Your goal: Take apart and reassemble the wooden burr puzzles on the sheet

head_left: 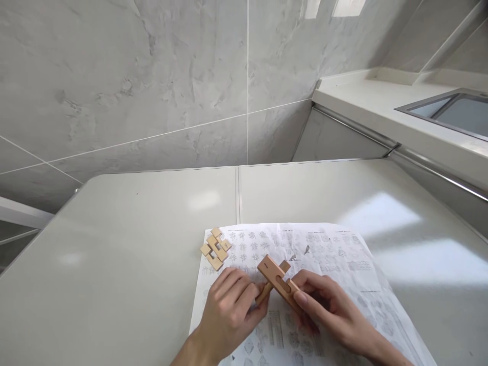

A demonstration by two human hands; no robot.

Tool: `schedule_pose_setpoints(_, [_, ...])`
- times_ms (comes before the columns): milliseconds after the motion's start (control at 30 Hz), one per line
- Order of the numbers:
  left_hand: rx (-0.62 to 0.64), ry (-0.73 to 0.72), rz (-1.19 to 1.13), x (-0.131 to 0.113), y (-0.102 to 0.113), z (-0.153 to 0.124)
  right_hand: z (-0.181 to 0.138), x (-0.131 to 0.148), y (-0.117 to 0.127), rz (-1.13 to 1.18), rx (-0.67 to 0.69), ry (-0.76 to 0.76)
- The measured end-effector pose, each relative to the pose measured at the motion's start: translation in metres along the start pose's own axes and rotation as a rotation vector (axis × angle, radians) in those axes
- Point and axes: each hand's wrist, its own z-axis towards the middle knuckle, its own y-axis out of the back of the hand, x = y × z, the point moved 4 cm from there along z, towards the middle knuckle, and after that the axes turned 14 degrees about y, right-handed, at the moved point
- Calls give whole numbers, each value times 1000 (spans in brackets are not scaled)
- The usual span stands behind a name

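Observation:
My left hand (pixel 231 310) and my right hand (pixel 330 310) meet over a printed instruction sheet (pixel 335 259) and hold a crossed pair of wooden puzzle bars (pixel 276 279) between them. My right thumb and fingers pinch the near end of the slotted bar. My left fingers curl round the end of the other bar, which passes through it. A small cluster of loose wooden puzzle pieces (pixel 215 247) lies at the sheet's far left corner, just beyond my left hand.
The sheet rests on a pale table (pixel 145 239) with a seam down its middle. A grey tiled wall rises behind. To the right runs a white counter (pixel 381 109) with a steel sink (pixel 453 109).

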Motion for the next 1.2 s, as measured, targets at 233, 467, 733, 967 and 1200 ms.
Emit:
schedule_pose_setpoints(233, [27,101,-24,6,-1,-2,2,4,23,-116,-326,104])
schedule_pose_setpoints(467, [176,525,-287,18,1,-1,11,1,25,-603,-334,83])
schedule_pose_setpoints(733, [415,891,-681,20,0,-4,8,-2,17,-902,-276,259])
schedule_pose_setpoints(967, [432,913,-733,18,-1,-3,10,1,15,-1049,-243,374])
schedule_pose_setpoints(1200, [443,924,-693,19,-3,-5,10,-4,17,-1129,-248,370])
